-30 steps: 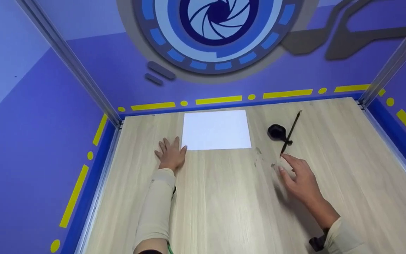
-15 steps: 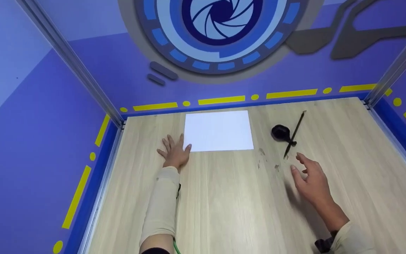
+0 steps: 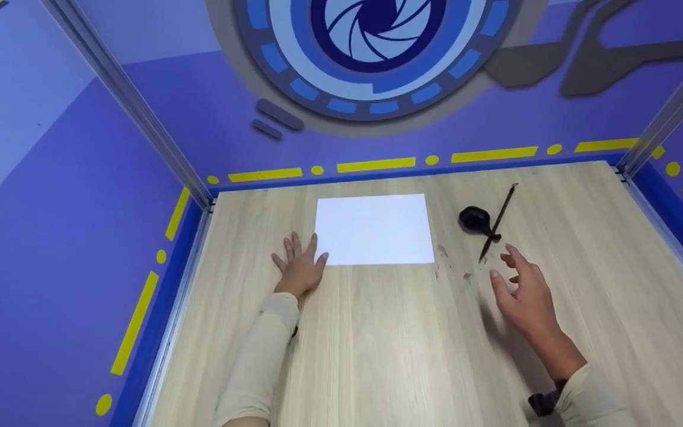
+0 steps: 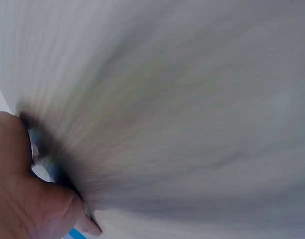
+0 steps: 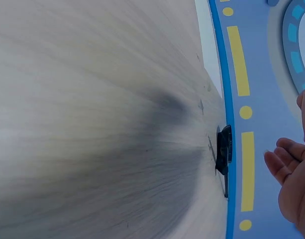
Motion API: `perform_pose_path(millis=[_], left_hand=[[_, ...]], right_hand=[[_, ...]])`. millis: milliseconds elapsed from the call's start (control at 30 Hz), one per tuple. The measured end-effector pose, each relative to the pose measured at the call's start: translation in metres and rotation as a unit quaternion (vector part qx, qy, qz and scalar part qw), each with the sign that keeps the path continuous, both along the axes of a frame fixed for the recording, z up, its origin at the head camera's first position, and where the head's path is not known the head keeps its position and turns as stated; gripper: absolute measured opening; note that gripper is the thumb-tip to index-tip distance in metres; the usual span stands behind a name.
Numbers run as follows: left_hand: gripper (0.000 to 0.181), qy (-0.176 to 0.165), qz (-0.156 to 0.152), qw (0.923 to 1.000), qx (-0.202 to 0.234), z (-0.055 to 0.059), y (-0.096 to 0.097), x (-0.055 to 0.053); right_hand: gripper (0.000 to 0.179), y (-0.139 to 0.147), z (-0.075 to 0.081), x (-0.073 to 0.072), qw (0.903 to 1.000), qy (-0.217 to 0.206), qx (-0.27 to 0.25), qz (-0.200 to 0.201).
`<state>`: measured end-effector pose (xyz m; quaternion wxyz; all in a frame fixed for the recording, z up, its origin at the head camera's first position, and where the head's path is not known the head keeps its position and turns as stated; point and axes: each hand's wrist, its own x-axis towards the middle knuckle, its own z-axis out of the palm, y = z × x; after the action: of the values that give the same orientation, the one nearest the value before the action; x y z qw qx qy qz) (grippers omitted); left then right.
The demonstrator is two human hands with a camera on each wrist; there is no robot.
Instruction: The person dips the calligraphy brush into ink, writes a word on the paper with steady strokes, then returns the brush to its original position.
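Note:
A blank white sheet of paper (image 3: 375, 230) lies on the table toward the back. My left hand (image 3: 302, 270) rests flat at its left edge, fingers spread and the thumb at the near left corner. In the left wrist view, part of the left hand (image 4: 23, 184) shows low at the left. My right hand (image 3: 528, 296) is held over the table at the right, fingers loosely bent, with nothing in them. Just beyond it a slim black writing brush (image 3: 503, 212), tip toward me, leans across the narrow end of a small round black dish (image 3: 474, 220); the right wrist view shows this dish (image 5: 223, 149) edge-on.
The wood-grain table (image 3: 371, 350) carries dark smudges (image 3: 443, 255) between the paper and the brush. A blue printed back wall (image 3: 377, 136) and side walls with metal posts (image 3: 134, 101) close it in.
The paper and my left hand have slid toward me, away from the back wall. My right hand has drawn back to the right from the brush tip; brush and dish stay put.

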<state>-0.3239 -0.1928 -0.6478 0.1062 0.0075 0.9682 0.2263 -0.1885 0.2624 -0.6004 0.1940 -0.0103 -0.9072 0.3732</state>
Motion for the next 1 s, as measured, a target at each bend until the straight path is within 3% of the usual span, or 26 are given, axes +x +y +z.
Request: perform_pose_path(millis=[300, 500, 800, 1000], left_hand=[[0.074, 0.007, -0.005, 0.9997, -0.021, -0.002, -0.001, 0.029], [0.072, 0.002, -0.017, 0.9995, -0.027, -0.002, 0.007, 0.042], [0.069, -0.001, -0.022, 0.9982, -0.057, -0.016, 0.004, 0.039], [0.069, -0.004, -0.023, 0.9979, -0.061, -0.016, 0.005, 0.037]], right_hand=[[0.065, -0.002, 0.008, -0.006, 0.9991, 0.038, -0.019, 0.0], [0.062, 0.006, 0.006, 0.0, 0.9991, 0.029, -0.027, -0.011], [0.058, 0.008, -0.002, -0.003, 1.0, -0.007, 0.004, -0.002], [0.055, 0.012, -0.005, -0.014, 0.9993, -0.036, -0.005, -0.004]])
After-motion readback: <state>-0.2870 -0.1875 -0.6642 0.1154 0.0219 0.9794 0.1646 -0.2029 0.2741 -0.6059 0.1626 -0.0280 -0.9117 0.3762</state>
